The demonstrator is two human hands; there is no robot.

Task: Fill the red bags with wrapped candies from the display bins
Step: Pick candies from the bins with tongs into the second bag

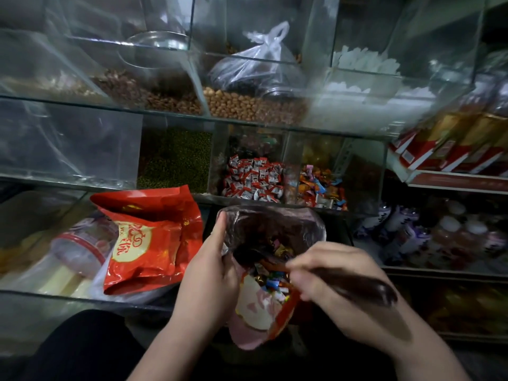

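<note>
Farthest out to the left of the left hand, a clear plastic tub with a red band (78,250) lies on its side. Just beside it, nearer that hand, is a heap of flat red bags (148,243) with gold print. Beyond the heap, up and to the left of the hand, a glass bin holds green beans (176,160). The left hand (209,270) grips the left rim of the open red bag (283,320), fingers curled on the edge and thumb lying up along it, so the mouth gapes wide. Straight beyond the bag's mouth is a bin of red-and-white wrapped candies (253,177). Between the two hands, inside the bag, lies a pile of many-coloured wrapped sweets (270,281). The right hand (327,270), blurred, is at the bag's right rim with its fingers curled round a dark long utensil (365,287) whose far end reaches into the mouth. The blur hides whether it is a scoop. Beyond this hand is a bin of mixed bright candies (321,188). Well off to its right and higher, red and gold boxes (453,144) stand on a shelf.
</note>
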